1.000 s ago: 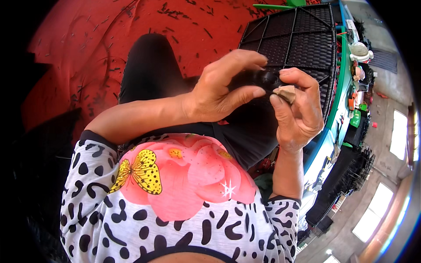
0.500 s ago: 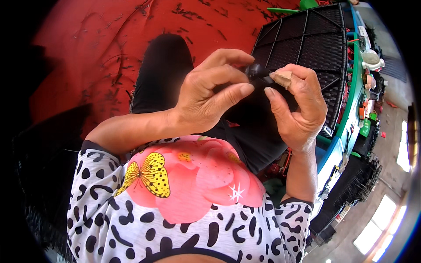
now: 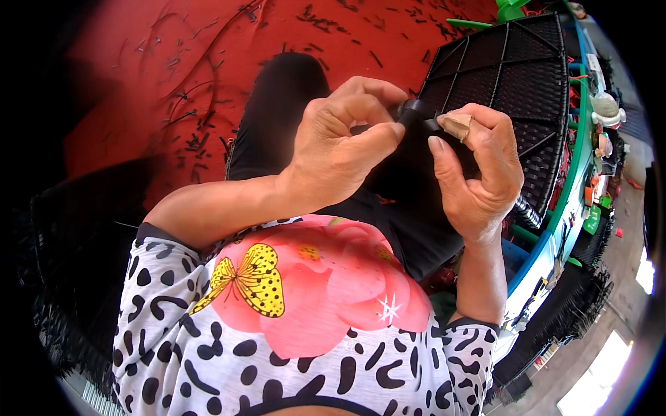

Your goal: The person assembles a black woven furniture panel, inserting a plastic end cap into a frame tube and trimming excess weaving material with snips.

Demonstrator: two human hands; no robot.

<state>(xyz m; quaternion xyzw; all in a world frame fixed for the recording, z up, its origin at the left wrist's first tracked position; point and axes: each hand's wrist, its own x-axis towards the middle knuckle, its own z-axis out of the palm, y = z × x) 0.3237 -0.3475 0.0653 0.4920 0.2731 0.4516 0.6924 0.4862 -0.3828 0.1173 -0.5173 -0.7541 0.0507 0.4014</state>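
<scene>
Both of my hands are raised in front of my chest, over dark-trousered legs. My left hand [image 3: 347, 142] is curled, its thumb and fingertips pinching a glossy black plastic strip [image 3: 415, 108] that looks bent or coiled. The strip's short end reaches the fingertips of my right hand [image 3: 484, 163], where index finger and thumb close about it with a small gap showing. A tan wrap [image 3: 458, 127] covers a finger of the right hand. What lies behind the left fingers is hidden. Just beyond the right hand leans a black woven panel [image 3: 510, 73] with a crossbarred frame.
Short black scraps litter the red floor covering [image 3: 229, 62]. At right runs a blue-and-green-edged bench [image 3: 555, 229] with small tools and parts. A green plastic object [image 3: 512, 10] stands at the far end. Bristly black woven material [image 3: 565, 326] lies beyond the bench.
The whole view has shifted slightly, placing everything a little further right. My left thumb and fingers have drawn closer together on the black strip; my right hand keeps nearly the same pose.
</scene>
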